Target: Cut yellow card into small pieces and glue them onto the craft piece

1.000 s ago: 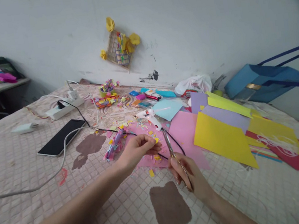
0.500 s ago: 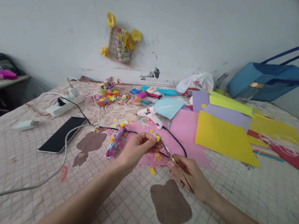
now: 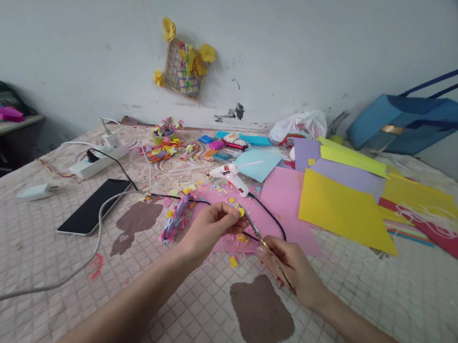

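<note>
My left hand point(image 3: 215, 224) pinches a small yellow paper piece point(image 3: 241, 212) between thumb and forefinger. Scissors point(image 3: 263, 241) are gripped in my right hand point(image 3: 291, 268), their blades reaching up to the yellow piece. Beneath both lies pink paper point(image 3: 286, 200) strewn with small scraps. Just beyond my left hand rests a white glue gun point(image 3: 232, 178), its black cord running behind my hands. A strip of purple, pink and yellow paper bits point(image 3: 176, 218) sits left of my left hand.
A black-screened phone point(image 3: 94, 207) and white power strip point(image 3: 99, 162) lie left, with cables crossing the table. Yellow paper point(image 3: 343, 209) and other coloured sheets spread right. A small pot of paper flowers point(image 3: 164, 132) stands behind; a blue bag point(image 3: 409, 120) is at the back right.
The scissors' blades look closer together at the yellow piece. Both hands stay in nearly the same place.
</note>
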Motion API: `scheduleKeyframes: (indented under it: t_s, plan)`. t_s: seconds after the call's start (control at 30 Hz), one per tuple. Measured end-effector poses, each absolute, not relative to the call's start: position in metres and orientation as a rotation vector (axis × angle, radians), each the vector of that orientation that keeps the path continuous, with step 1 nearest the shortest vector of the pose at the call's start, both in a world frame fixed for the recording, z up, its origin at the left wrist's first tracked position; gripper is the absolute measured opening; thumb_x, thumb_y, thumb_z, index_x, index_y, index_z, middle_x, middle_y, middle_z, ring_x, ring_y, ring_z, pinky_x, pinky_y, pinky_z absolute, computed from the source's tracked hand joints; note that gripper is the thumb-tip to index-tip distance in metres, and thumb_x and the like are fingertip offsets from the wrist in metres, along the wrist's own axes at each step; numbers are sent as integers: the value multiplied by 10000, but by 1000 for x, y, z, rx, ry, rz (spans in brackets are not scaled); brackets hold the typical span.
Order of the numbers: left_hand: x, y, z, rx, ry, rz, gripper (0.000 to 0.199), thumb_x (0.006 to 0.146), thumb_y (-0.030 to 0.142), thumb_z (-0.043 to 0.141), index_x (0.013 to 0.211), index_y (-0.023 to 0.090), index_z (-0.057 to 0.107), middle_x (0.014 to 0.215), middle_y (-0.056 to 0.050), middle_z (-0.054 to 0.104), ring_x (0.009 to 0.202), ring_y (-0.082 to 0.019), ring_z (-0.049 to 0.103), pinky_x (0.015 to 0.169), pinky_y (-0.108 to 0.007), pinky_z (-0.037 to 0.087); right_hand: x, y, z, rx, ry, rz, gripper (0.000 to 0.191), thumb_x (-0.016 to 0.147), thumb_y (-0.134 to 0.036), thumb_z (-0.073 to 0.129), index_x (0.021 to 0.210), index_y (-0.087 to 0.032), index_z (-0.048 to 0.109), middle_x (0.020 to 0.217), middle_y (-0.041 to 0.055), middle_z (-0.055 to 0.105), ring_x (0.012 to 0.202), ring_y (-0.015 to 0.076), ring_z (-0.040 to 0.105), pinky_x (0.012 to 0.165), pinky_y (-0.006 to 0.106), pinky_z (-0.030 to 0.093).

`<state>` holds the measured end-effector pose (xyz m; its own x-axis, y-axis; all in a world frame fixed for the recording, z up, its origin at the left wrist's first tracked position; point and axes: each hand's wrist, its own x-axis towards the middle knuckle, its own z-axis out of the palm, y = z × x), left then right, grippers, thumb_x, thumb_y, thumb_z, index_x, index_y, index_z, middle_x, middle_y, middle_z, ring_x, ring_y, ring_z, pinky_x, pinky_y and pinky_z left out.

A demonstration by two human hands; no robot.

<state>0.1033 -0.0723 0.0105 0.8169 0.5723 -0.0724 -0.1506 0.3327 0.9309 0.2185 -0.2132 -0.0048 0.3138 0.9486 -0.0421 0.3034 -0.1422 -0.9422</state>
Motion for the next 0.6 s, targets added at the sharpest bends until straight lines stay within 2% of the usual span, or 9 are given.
scheduleKeyframes:
  t_s: [0.6]
  plan:
    - [105,-74,8,1119,417,514,207,738,297,624,728,131,502,712,-36,631,695,-135,613,724,-314,480,219,-212,-1,-1694,-1214,836,322,836,-416,441,614,-191,379,478,-71,330,429,73,315,423,210,243]
